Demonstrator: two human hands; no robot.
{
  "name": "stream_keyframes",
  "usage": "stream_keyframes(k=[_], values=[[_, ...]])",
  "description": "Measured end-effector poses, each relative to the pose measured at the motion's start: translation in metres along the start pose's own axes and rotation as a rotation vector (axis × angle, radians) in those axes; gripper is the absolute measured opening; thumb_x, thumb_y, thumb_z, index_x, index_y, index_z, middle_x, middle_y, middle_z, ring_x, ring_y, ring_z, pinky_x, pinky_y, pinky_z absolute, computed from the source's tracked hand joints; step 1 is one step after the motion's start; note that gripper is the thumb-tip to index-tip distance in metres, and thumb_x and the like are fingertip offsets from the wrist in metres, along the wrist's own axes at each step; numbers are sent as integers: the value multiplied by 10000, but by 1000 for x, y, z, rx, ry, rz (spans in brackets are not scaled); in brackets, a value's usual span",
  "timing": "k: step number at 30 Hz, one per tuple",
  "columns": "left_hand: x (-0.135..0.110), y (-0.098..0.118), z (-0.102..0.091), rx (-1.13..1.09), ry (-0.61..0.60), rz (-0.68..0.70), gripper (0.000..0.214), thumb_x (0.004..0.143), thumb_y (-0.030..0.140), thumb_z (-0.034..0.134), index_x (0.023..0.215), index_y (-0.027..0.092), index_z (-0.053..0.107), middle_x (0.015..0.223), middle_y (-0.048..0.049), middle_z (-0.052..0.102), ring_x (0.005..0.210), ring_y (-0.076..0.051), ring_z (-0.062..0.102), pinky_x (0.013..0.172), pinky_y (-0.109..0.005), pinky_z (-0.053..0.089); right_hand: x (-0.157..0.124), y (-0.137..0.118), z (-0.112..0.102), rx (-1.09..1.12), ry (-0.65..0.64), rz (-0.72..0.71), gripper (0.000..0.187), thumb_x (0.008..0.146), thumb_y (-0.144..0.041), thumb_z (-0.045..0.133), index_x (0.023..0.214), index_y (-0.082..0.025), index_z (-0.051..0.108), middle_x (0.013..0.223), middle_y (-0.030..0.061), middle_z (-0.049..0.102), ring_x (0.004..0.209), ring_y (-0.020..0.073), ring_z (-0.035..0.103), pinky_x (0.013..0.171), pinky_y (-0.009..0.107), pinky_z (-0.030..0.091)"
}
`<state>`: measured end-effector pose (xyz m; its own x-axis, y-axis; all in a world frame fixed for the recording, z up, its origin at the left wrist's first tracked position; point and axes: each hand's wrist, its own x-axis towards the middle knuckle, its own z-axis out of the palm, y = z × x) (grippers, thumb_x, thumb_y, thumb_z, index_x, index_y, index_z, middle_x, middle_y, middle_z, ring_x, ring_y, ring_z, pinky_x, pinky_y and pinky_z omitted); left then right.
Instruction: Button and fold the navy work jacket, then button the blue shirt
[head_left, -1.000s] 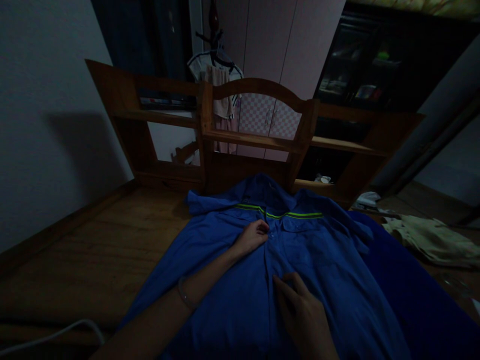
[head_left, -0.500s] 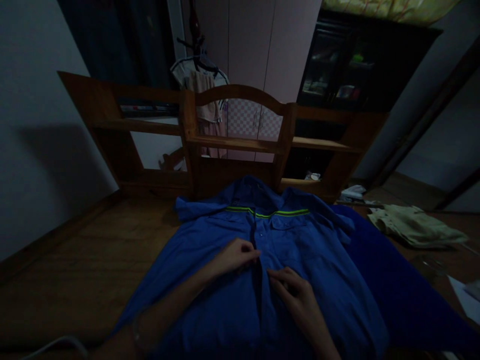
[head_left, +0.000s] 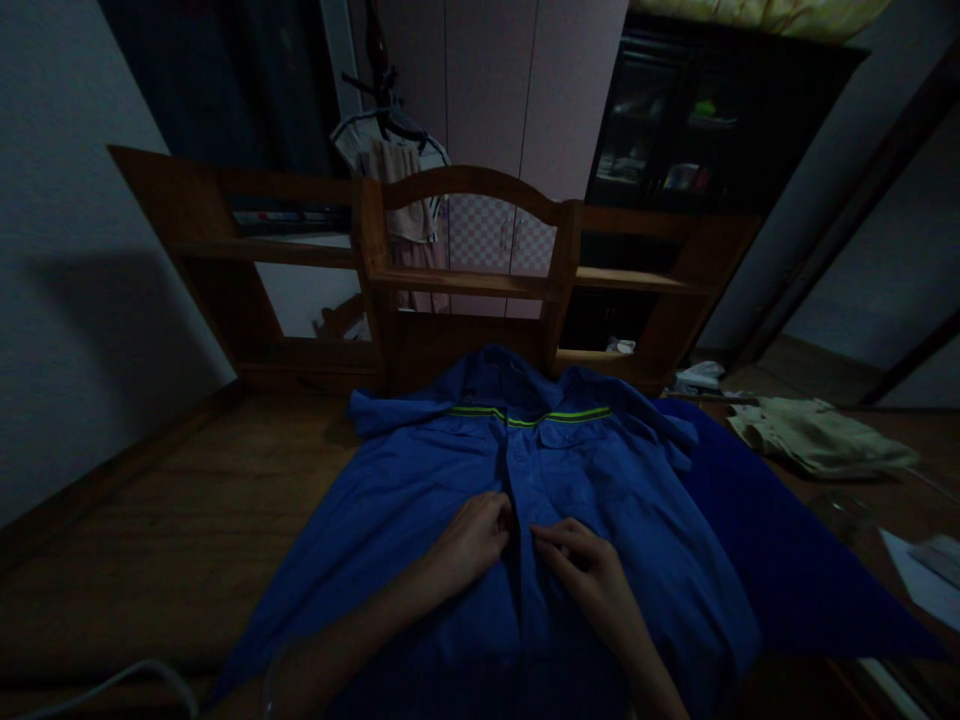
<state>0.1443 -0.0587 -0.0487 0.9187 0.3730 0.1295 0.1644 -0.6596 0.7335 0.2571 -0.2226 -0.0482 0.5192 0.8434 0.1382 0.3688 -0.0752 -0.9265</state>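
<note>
A blue short-sleeved work shirt (head_left: 420, 480) with a yellow-green stripe across the chest lies spread, front up, its collar toward the shelf. My left hand (head_left: 476, 535) is closed at the left side of the front opening, fingers curled at the shirt's edge. On the button strip (head_left: 529, 560), my right hand (head_left: 581, 560) pinches the fabric between thumb and fingers. Whether a button is between the fingers is too dark to tell. Above the hands, the strip shows a small button near the chest.
A wooden shelf unit (head_left: 465, 285) stands along the far edge of the wooden table (head_left: 180, 500). Darker blue cloth (head_left: 795, 560) lies to the right of the shirt. Farther right are a folded pale cloth (head_left: 817, 435) and papers (head_left: 922, 575). A white cable (head_left: 142, 668) curves at lower left.
My left hand has drawn back slightly and its fingers have curled in toward the opening. The right hand stays at the button strip, shifted a little. The whole view has moved slightly.
</note>
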Motion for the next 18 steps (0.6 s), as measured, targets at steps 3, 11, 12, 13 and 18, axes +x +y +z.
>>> stream_keyframes(k=[3,11,12,13,18], values=[[-1,4,7,14,43,-14,189,697,56,441,783,186,549,775,-14,598,740,-157,556,652,-246,387,1,1,0,8,19,2,276,867,-379,588,1025,-197,721,800,22,562,659,127,503,561,229,355],[19,20,11,-133,99,31,222,715,54,447,842,194,562,834,-15,635,798,-164,600,697,-243,419,1,5,-2,119,115,111,341,855,-421,590,1068,-173,688,616,-16,533,565,122,484,510,217,356],[20,20,12,-166,94,31,216,721,59,456,848,195,566,844,-14,640,807,-163,604,705,-242,424,1,5,-2,135,126,125,346,855,-422,591,1069,-166,686,612,-12,548,569,126,498,514,217,366],[20,20,12,-205,84,24,206,730,68,464,853,195,569,849,-12,644,809,-161,608,705,-239,429,0,5,-2,150,137,134,349,852,-422,595,1064,-160,686,614,-8,565,575,129,512,519,218,377],[13,15,11,-368,29,-4,167,781,105,473,882,192,573,851,-4,653,788,-146,623,664,-214,448,-1,7,-1,186,160,143,331,846,-408,608,1051,-160,685,659,9,621,600,143,560,553,228,426]])
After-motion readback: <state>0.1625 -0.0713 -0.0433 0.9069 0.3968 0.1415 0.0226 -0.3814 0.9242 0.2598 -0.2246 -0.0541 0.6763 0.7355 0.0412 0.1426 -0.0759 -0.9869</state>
